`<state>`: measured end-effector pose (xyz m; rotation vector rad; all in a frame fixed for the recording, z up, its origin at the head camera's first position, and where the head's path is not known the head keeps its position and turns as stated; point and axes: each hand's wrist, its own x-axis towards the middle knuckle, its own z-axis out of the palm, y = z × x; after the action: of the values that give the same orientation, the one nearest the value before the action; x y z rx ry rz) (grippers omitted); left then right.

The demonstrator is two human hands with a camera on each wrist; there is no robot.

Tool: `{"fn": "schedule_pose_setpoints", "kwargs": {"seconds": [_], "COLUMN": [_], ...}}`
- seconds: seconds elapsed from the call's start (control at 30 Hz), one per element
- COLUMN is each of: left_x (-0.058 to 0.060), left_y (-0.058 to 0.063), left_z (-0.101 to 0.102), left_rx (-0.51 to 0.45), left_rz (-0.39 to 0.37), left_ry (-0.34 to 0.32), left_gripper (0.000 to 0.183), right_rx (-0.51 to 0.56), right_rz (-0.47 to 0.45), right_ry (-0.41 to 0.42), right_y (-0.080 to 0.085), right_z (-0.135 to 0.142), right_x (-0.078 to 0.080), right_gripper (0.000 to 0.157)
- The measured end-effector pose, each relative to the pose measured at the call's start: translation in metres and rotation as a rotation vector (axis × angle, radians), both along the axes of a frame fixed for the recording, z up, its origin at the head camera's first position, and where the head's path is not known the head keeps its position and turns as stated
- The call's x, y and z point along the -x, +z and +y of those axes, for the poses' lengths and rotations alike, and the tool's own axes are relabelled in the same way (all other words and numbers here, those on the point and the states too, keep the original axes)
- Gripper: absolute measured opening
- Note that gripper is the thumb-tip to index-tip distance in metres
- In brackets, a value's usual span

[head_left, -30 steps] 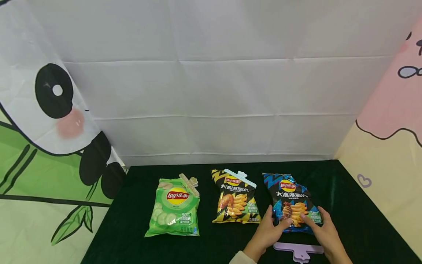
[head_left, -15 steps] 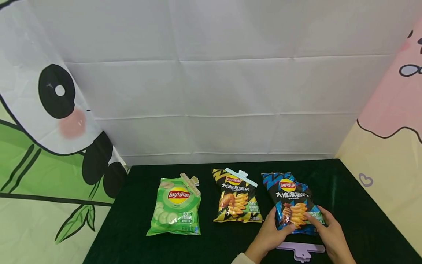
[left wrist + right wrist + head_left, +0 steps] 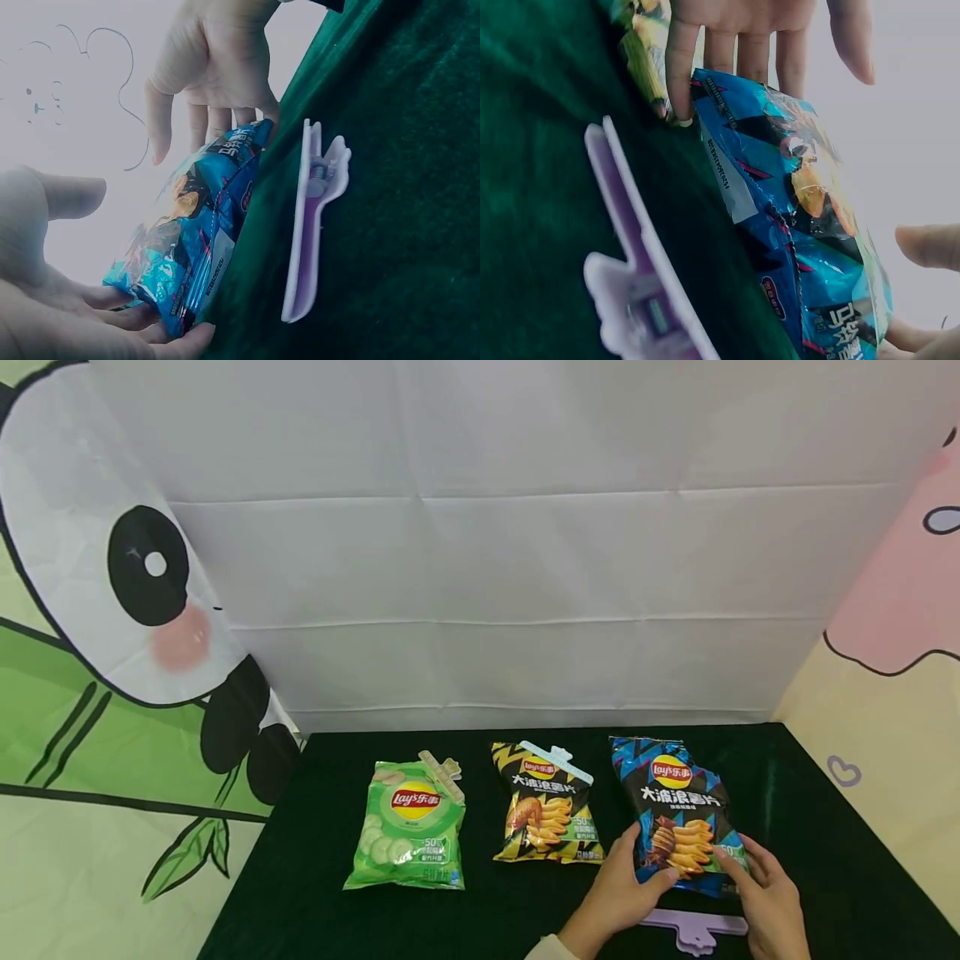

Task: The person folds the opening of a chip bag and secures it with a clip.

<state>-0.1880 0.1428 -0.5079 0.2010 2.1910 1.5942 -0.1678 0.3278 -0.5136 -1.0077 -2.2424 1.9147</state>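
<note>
A blue and black Lay's chip bag [image 3: 671, 797] is held between my two hands at the right of the table. My left hand [image 3: 618, 885] supports its lower left side, and my right hand [image 3: 776, 893] supports its lower right side. In both wrist views the fingers lie fairly straight along the bag's edges while the thumbs stand off its front. Below the bag, toward the front, lies a lilac bag clip [image 3: 693, 927], which neither hand touches. The left wrist view shows that clip [image 3: 306, 225] edge-on with its spring; the bag's [image 3: 187, 225] back is turned away.
To the left lie a yellow and black chip bag [image 3: 543, 814] with a pale blue clip [image 3: 557, 762] on its top corner, and a green chip bag [image 3: 408, 835] with a beige clip [image 3: 442, 777]. Dark green cloth covers the table [image 3: 315, 860]; printed sheets hang around it.
Both hands have raised the blue bag, its top shifting up and toward the head camera. The head view has turned slightly left. The clips and other bags keep their places.
</note>
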Motion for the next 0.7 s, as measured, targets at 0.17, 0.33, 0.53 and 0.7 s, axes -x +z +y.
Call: {"fn": "schedule_pose_setpoints", "kwargs": {"seconds": [0.17,0.33,0.53,0.7], "left_x": [-0.002,-0.006,-0.016,-0.025], "left_y": [0.009,0.015,0.015,0.014], "left_z": [-0.017,-0.034,-0.056,-0.095], "left_rx": [-0.008,-0.027,-0.027,-0.017], "left_rz": [0.048,0.074,0.085,0.102], "left_ry": [0.011,0.05,0.06,0.074], "left_gripper": [0.066,0.066,0.061,0.05], "right_rx": [0.091,0.106,0.073,0.115], "right_rz": [0.024,0.045,0.029,0.029], "right_ry": [0.009,0.069,0.135,0.24], "right_y": [0.006,0.012,0.015,0.015], "right_z": [-0.013,-0.028,-0.043,-0.064], "right_x": [-0.001,-0.004,-0.015,-0.019], "right_gripper": [0.09,0.089,0.09,0.084]}}
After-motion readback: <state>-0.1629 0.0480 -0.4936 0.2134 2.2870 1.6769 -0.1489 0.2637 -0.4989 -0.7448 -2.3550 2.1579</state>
